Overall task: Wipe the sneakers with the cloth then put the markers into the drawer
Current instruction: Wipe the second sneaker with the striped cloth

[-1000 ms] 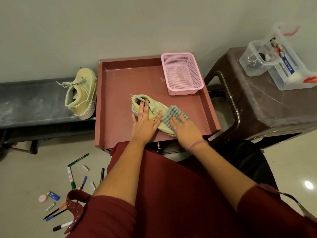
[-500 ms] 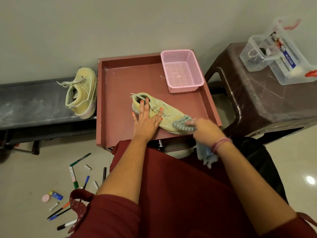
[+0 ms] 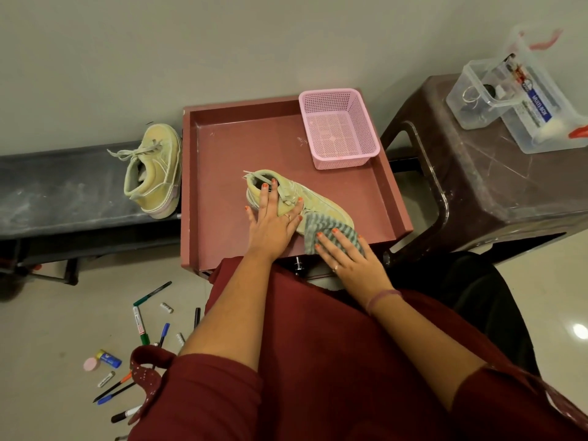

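A pale green sneaker lies on its side in the open red drawer. My left hand rests flat on its heel and laces, pinning it down. My right hand presses a striped grey-green cloth against the sneaker's toe end near the drawer's front edge. The second sneaker stands on the dark bench left of the drawer. Several markers and pens lie scattered on the floor at lower left.
A pink mesh basket sits in the drawer's back right corner. To the right, a brown plastic stool carries a clear plastic box. Small batteries, a glue stick and a pink eraser lie among the markers. My red clothing fills the foreground.
My right hand pulled the cloth off the toe towards the drawer's front edge, then came back and laid it flat on the sneaker's toe again. The left hand stayed on the sneaker.
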{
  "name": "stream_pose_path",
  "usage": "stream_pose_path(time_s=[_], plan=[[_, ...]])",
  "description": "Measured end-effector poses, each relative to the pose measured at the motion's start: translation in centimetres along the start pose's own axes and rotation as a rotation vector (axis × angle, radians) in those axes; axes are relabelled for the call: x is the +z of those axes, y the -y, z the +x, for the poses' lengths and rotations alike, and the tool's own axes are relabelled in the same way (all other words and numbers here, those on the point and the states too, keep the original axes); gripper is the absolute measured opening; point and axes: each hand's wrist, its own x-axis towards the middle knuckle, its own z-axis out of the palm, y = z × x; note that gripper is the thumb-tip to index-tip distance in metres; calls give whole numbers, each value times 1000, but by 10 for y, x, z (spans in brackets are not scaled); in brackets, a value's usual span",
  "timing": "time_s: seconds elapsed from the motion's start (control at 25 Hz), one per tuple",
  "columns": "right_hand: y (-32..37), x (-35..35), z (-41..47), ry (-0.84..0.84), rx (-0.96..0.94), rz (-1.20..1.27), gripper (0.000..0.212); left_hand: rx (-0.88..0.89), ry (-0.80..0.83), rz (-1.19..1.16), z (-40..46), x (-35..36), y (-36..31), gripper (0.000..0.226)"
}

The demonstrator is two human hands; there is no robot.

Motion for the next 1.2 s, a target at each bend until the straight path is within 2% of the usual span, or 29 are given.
stream_pose_path(time_s=[0.08,0.32,0.36,0.44,0.48,0.6,0.68,0.72,0.76,0.84,0.88,0.96,1.08,1.2], plan=[[-7,1,-13,-30,67,-20,66,8,3,-4,1,1,0,45],[-14,-13,-25,11,277,235,77,8,2,-8,2,1,0,44],[-21,-17,-27,4,326,329,77,9,1,-11,2,1,0,44],[-40,-39,-30,32,499,712,79,9,3,-6,2,1,0,44],[-48,-46,-28,-40,596,892,77,8,4,-2,3,1,0,44],[-71,-56,-11,-415,955,1388,71,6,12,-4,3,2,1,45],[-69,-55,6,-516,1075,1557,71,14,20,-15,3,2,1,46],[-61,-58,16,-474,1039,1584,71,18,26,-24,3,1,1,47],[-49,-57,25,-361,947,1563,70,22,37,-32,3,1,2,49],[-13,-42,37,-79,737,1343,77,29,62,-23,3,0,3,53],[0,-33,41,-32,694,1204,84,29,69,-13,3,1,3,55],[11,-24,43,-48,704,1067,95,23,61,6,3,2,2,56],[19,-23,35,-32,750,1054,97,21,40,11,3,5,1,56],[35,-26,19,-47,684,1032,98,22,34,4,4,6,1,57]])
